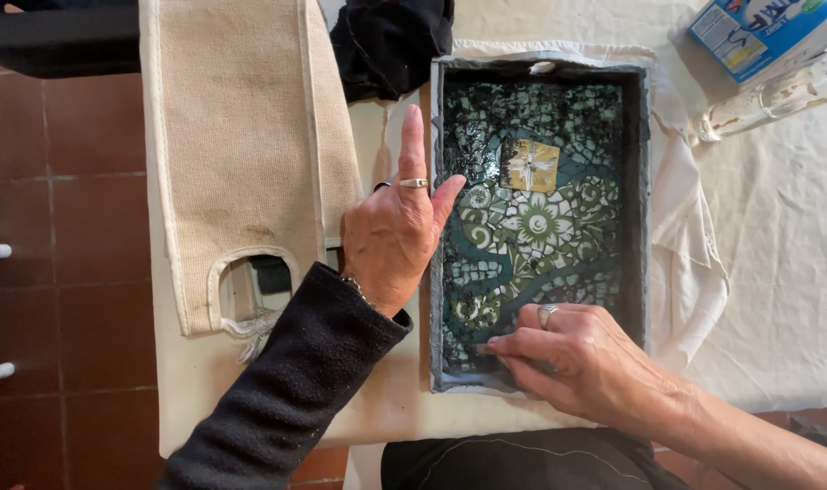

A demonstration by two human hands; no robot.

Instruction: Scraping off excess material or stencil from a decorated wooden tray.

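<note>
I see left hand (391,240) flat, ungripping, on tray (645,209) left rim | right hand (568,349) pinching, maybe a shard, bottom-left corner | risk: slip cuts fingertip.

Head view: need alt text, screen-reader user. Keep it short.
Seen from above, a person's right hand presses its fingertips into the lower corner of a shallow mosaic tray patterned in green and white, while the left hand steadies the tray's left edge. A beige canvas bag lies to the left on the white cloth-covered table.
</note>
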